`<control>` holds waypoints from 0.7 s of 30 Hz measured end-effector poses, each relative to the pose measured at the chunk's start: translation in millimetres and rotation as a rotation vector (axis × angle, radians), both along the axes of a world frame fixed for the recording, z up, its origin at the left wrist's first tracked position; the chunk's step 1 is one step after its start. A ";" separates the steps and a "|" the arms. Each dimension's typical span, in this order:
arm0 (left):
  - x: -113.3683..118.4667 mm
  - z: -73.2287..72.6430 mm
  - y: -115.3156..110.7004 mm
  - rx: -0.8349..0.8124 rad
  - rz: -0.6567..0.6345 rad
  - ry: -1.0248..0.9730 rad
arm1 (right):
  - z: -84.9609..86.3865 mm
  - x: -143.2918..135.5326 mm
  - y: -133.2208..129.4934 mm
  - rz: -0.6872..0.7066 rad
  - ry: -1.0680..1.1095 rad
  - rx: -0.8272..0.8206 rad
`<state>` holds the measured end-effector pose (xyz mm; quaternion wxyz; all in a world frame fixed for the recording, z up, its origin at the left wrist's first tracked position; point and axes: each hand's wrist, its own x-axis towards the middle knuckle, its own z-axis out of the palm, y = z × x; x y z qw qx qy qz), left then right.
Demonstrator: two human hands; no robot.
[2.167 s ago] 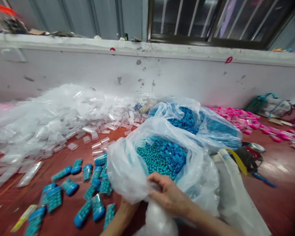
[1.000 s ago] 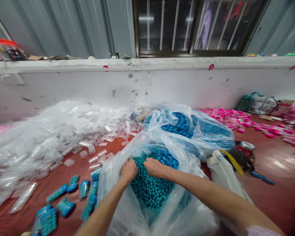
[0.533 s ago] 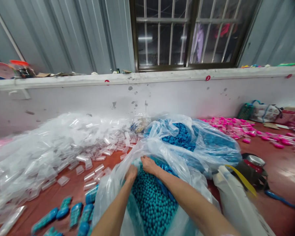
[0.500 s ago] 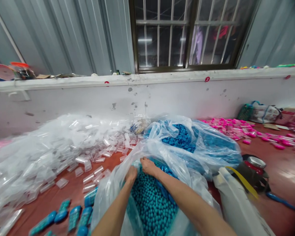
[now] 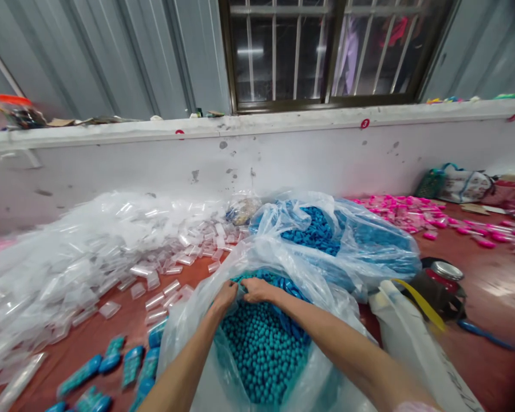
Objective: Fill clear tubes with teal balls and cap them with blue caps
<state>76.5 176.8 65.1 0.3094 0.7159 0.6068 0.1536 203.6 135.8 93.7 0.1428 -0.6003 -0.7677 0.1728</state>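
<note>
A large clear plastic bag [image 5: 184, 337] stands wide-mouthed in front of me, full of small round teal beads [image 5: 266, 349]. Darker blue pieces [image 5: 289, 289] lie over the beads on the right and far side. Both of my hands are inside the bag's mouth, close together at its far left. My left hand [image 5: 226, 293] has its fingers curled near the bag's rim; what it grips is hidden. Beside it, my right hand [image 5: 257, 290] is closed with fingertips pointing left, just above the beads. Anything between its fingers is too small to make out.
Clear plastic tubes [image 5: 98, 257] are heaped on the left. Bead-filled tubes with blue caps [image 5: 132, 366] lie nearer. Behind stands another bag of blue pieces [image 5: 311, 232]. Pink pieces [image 5: 403, 212], a white sack [image 5: 416, 349] and a silver-lidded jar [image 5: 447, 272] are at the right.
The view has shifted slightly, and the scene sits a little higher. My hands stay together at the bag's far left; the left hand shows more clearly, and the right has tilted flatter.
</note>
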 end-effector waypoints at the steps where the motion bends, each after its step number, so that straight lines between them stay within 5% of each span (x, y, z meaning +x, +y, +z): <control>1: -1.2 0.7 -7.6 -0.021 0.019 -0.017 | -0.2 0.9 -5.2 0.011 -0.013 -0.012; 9: -16.6 7.9 -65.8 0.017 0.104 -0.157 | -4.4 15.5 -28.3 -0.021 -0.119 0.011; 13: -24.6 10.1 -94.2 0.233 0.100 -0.127 | 7.8 24.6 -42.2 -0.045 -0.086 0.094; 17: -24.9 15.2 -119.3 0.525 -0.088 -0.064 | 15.7 27.1 -71.2 0.111 0.174 0.079; 21: -18.0 20.0 -127.7 0.280 -0.328 -0.075 | 9.1 20.0 -93.9 0.094 0.481 -0.139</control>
